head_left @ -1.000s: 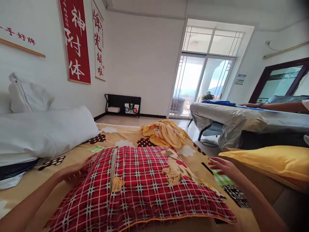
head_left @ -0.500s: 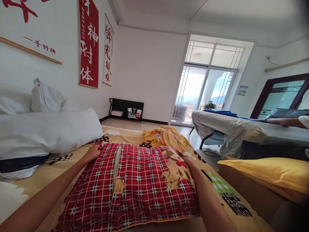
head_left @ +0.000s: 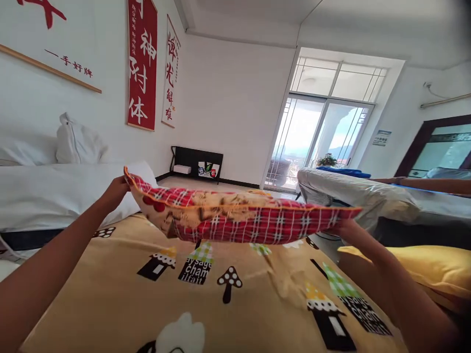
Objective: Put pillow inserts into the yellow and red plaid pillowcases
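Note:
A red plaid pillow (head_left: 257,223) with bear prints and orange piping is held up above the bed, its long edge towards me and sagging in the middle. My left hand (head_left: 117,190) is closed on its left end, which is raised and bent upward. At the far right corner, my right hand (head_left: 342,228) grips the other end, with its fingers partly hidden by the fabric. Below it spreads a tan bedsheet (head_left: 257,314) printed with mushrooms and little houses.
White bedding (head_left: 66,196) is piled along the left wall. To the right, a yellow pillow (head_left: 415,269) sits beside the bed. Beyond it stands a plastic-covered table (head_left: 353,193), where another person's arm (head_left: 434,185) reaches in. A black rack (head_left: 196,162) stands by the far wall.
The plaid pillow has come up off the bed and turned, uncovering the sheet. Both hands have moved outward, farther apart. The yellow cloth behind is now mostly hidden.

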The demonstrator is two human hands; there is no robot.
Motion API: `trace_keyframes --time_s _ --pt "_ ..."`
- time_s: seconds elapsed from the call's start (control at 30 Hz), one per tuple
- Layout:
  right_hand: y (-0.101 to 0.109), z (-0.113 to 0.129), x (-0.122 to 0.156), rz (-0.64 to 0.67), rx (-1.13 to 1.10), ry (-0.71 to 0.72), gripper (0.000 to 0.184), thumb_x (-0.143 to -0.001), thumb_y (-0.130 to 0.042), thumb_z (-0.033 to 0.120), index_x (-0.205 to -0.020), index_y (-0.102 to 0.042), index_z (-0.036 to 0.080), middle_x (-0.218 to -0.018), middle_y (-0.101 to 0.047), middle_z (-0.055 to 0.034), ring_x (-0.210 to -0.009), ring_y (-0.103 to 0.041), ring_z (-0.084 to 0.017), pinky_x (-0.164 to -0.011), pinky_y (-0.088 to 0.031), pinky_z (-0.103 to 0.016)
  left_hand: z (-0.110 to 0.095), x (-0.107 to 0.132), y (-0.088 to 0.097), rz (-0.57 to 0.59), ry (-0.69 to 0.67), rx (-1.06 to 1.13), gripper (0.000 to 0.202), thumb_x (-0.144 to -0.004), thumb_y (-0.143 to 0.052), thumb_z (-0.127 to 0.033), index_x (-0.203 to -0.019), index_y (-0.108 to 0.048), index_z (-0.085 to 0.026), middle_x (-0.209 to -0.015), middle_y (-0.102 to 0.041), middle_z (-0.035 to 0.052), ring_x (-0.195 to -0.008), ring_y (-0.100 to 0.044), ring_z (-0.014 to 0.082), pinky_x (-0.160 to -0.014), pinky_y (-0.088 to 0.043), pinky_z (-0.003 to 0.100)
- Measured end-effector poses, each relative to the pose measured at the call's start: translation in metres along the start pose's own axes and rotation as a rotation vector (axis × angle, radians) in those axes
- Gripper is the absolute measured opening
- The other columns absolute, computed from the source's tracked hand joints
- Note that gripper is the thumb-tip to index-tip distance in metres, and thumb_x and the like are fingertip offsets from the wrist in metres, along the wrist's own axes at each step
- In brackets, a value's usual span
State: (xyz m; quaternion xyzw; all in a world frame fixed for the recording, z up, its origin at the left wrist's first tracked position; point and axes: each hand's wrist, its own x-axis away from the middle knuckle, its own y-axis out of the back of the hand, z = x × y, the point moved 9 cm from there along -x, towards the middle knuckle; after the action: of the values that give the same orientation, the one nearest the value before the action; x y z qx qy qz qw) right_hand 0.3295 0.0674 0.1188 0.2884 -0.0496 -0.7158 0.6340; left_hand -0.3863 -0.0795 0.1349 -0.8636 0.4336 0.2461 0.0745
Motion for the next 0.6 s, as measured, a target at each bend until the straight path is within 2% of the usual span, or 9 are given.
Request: trace_keyframes --time_s 0.07,0.13,0.17,0.23,0.33,0.4,0.47,0.5,0.6 --pt "-0.008 -0.036 0.013 0.184 0.092 -0.131 0.017 -0.047 -0.079 0.022 -0.061 -0.07 0.02 -0.07 -0.071 -0.0083 -0.065 -0.063 -0.024 -0.064 -0.052 -0.036 0.023 0.011 0.018 -0.042 0.064 0.045 0.03 -0.06 -0.05 -0.029 -0.084 -0.057 -0.012 -0.099 -0.068 0.0096 -0.094 -0.058 0.0209 -0.073 -0.041 0.028" --pt "-0.009 -0.059 0.023 0.258 0.107 -0.194 0.02 -0.049 -0.077 0.026 -0.068 -0.072 0.019 -0.073 -0.072 -0.0109 -0.063 -0.064 -0.024 -0.061 -0.05 -0.035 0.042 0.019 0.03 -0.058 0.154 0.069 0.026 -0.061 -0.047 -0.029 -0.081 -0.055 -0.014 -0.098 -0.068 0.0093 -0.092 -0.059 0.0203 -0.068 -0.039 0.026" --pt "-0.012 -0.066 0.026 0.292 0.105 -0.221 0.022 -0.051 -0.076 0.028 -0.071 -0.073 0.02 -0.075 -0.072 -0.0112 -0.064 -0.065 -0.024 -0.061 -0.05 -0.034 0.05 0.021 0.03 -0.023 0.209 0.051 0.026 -0.062 -0.048 -0.03 -0.082 -0.055 -0.014 -0.098 -0.068 0.0099 -0.09 -0.06 0.0205 -0.066 -0.04 0.026" --pt "-0.024 -0.073 0.031 0.378 0.124 -0.264 0.028 -0.053 -0.076 0.034 -0.077 -0.072 0.022 -0.08 -0.073 -0.0107 -0.068 -0.067 -0.023 -0.062 -0.05 -0.032 0.061 0.027 0.015 0.149 0.314 -0.052 0.03 -0.064 -0.054 -0.034 -0.085 -0.058 -0.013 -0.1 -0.069 0.0111 -0.088 -0.062 0.0217 -0.066 -0.041 0.027" --pt "-0.051 -0.08 0.033 0.45 0.315 -0.335 0.034 -0.058 -0.074 0.046 -0.082 -0.069 0.022 -0.082 -0.072 -0.0098 -0.074 -0.068 -0.024 -0.06 -0.049 -0.031 0.071 0.04 -0.021 0.445 0.387 -0.244 0.039 -0.062 -0.061 -0.044 -0.088 -0.064 -0.015 -0.103 -0.07 0.0117 -0.093 -0.064 0.0245 -0.068 -0.045 0.027" --pt "-0.07 -0.087 0.036 0.441 0.44 -0.377 0.035 -0.064 -0.07 0.053 -0.077 -0.065 0.021 -0.077 -0.071 -0.01 -0.077 -0.068 -0.026 -0.061 -0.05 -0.033 0.077 0.049 -0.038 0.5 0.389 -0.37 0.043 -0.058 -0.064 -0.05 -0.085 -0.065 -0.017 -0.102 -0.07 0.0122 -0.095 -0.064 0.0262 -0.066 -0.046 0.026" --pt "-0.089 -0.099 0.043 0.437 0.502 -0.428 0.039 -0.068 -0.066 0.059 -0.067 -0.061 0.02 -0.063 -0.067 -0.0104 -0.076 -0.068 -0.03 -0.063 -0.051 -0.038 0.088 0.06 -0.05 0.508 0.41 -0.457 0.046 -0.056 -0.065 -0.055 -0.083 -0.066 -0.018 -0.101 -0.071 0.0132 -0.093 -0.065 0.0281 -0.063 -0.046 0.027" --pt "-0.098 -0.107 0.049 0.451 0.512 -0.457 0.041 -0.068 -0.066 0.061 -0.064 -0.06 0.02 -0.056 -0.064 -0.0105 -0.074 -0.068 -0.031 -0.065 -0.051 -0.041 0.093 0.068 -0.056 0.549 0.426 -0.473 0.048 -0.056 -0.065 -0.057 -0.084 -0.067 -0.019 -0.101 -0.071 0.0133 -0.092 -0.065 0.0288 -0.062 -0.047 0.027" --pt "-0.115 -0.131 0.066 0.516 0.502 -0.557 0.051 -0.068 -0.063 0.069 -0.065 -0.061 0.018 -0.051 -0.063 -0.0122 -0.069 -0.069 -0.033 -0.069 -0.052 -0.048 0.106 0.092 -0.075 0.812 0.427 -0.464 0.048 -0.059 -0.066 -0.059 -0.091 -0.072 -0.024 -0.105 -0.071 0.0105 -0.097 -0.064 0.0296 -0.065 -0.049 0.027"
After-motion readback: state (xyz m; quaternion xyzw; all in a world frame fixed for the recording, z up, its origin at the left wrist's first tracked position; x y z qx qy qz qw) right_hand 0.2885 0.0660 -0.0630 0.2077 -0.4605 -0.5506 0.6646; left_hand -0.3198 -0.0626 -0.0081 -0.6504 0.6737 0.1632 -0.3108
